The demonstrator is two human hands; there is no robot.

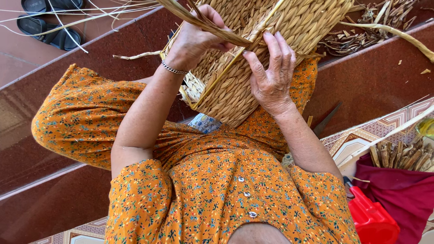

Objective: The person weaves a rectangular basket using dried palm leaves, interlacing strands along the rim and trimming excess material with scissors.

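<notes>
Steps point(375, 77) of dark red polished stone run diagonally across the view, with patterned floor tiles point(361, 138) at the lower right and a paler reddish floor at the upper left, where a pair of black sandals point(45, 27) lies among loose pale reed strands point(81, 16). A person in an orange flowered dress point(217, 190) sits on the steps.

On the lap rests a woven straw basket point(253, 58), tipped on its side; its long axis slants from lower left to upper right, and the top end runs out of view. A thin yellow rib crosses its wall along that slant.

The left hand point(196, 38), a silver bracelet point(174, 69) at its wrist, has its fingers closed on a flat brown straw strand point(203, 22) that leads off toward the upper left. The right hand point(271, 72) lies against the basket wall, fingers spread and slightly bent, fingertips at the rib beside the strand's end.

Dried straw scraps point(361, 31) are heaped on the step at the upper right. At the lower right lie a red plastic container point(373, 221) and a dark red cloth point(402, 190), with a bundle of short dried stalks point(402, 156) above the cloth. What the basket holds cannot be told.
</notes>
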